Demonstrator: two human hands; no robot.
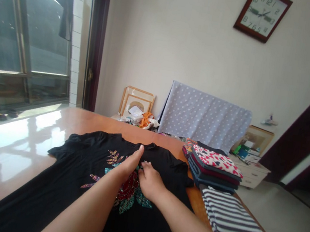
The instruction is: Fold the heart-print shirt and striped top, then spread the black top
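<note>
A black short-sleeved garment (78, 182) lies spread on the table, its neckline towards the far side. A beaded flower pattern (129, 191) in red, teal and gold decorates its chest. My left hand (131, 164) rests edge-on over the upper chest, thumb stretched out; its other fingers are mostly hidden. Just beside it, my right hand (150, 180) lies palm down on the cloth with its fingers extended and slightly bent. Neither hand visibly grips the fabric.
Folded clothes (214, 169) form a stack right of the garment, with a striped folded garment (234, 218) in front. The glossy brown table (24, 149) reaches towards the window. Behind it are a dotted cloth (205, 114), picture frames (138, 99) and a white drawer cabinet (252, 174).
</note>
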